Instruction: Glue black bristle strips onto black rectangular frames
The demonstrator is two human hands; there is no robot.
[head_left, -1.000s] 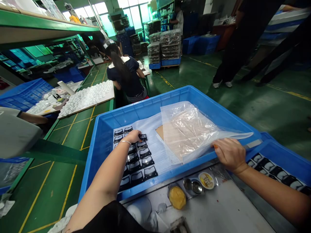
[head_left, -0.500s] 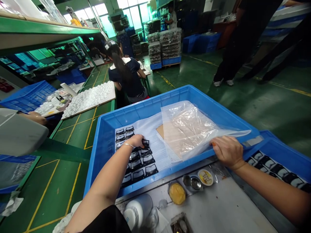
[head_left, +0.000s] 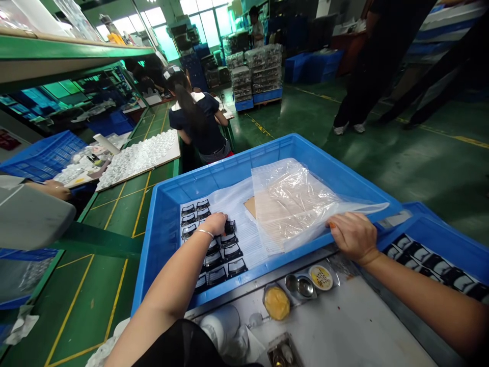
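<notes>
My left hand (head_left: 214, 223) reaches into a blue plastic crate (head_left: 225, 171), its fingers closed on a small black plastic frame (head_left: 229, 227). Rows of similar black frames (head_left: 217, 276) lie around and below that hand on a white ribbed foam sheet (head_left: 249, 244). At the crate's near right edge, my right hand (head_left: 353, 235) is closed on the gathered edge of a clear plastic sheet (head_left: 294, 188). This sheet is folded back over the right half of the crate, with brown cardboard (head_left: 250, 206) showing at its left edge.
A worktop (head_left: 355, 316) in front holds a yellow lump (head_left: 276, 303), small round tins (head_left: 305, 286) and a white bottle (head_left: 219, 326). Another blue crate (head_left: 451, 229) with black parts stands at right. A seated co-worker (head_left: 198, 122) is ahead, beside a green bench (head_left: 99, 265).
The view has shifted slightly. My left hand stays at the same black frame, its fingers a little lower over it. My right hand still grips the plastic sheet.
</notes>
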